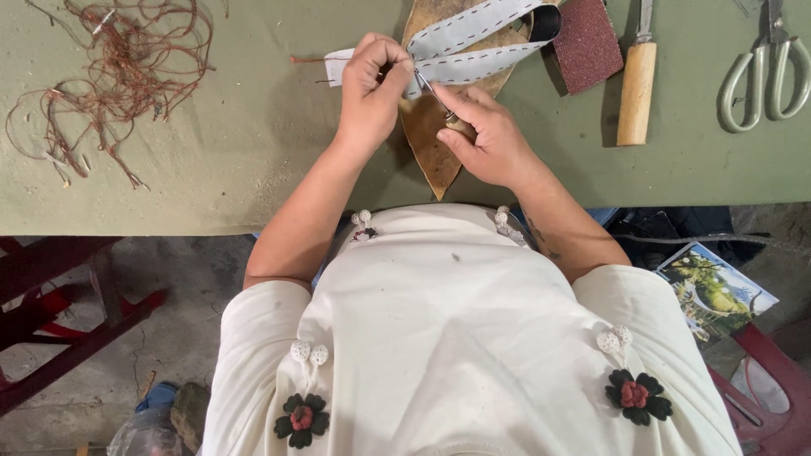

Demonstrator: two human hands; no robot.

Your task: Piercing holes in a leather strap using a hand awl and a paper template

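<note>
Head-camera view, looking straight down over my chest at a green worktable [236, 160]. I am wearing a cream top with dark fabric flowers sewn onto it.

My left hand [372, 80] is curling closed, pinching the near end of a white strap with dark stitching [473, 42] between thumb and fingers. The strap is folding back on itself into a flat loop that is running up and to the right, lying across a pointed piece of brown leather [435, 143] in the middle of the table, just in front of me.

My right hand [490, 139] is closing around a small tool with a thin metal point [435, 95]. Its handle is hiding inside my fist, so I cannot tell its exact kind. The point is angling up and left, touching the strap right beside my left fingers.

A tangle of reddish-brown thread [127, 72] is lying well apart at the far left of the table. To the right of the strap a dark red abrasive block [587, 42] is resting, then a tool with a pale wooden handle [636, 93], then a pair of metal scissors [764, 76] near the right edge.

Below the table edge, a red frame [59, 329] is standing on the concrete floor at left, and a printed picture card [714, 291] is lying at right.
</note>
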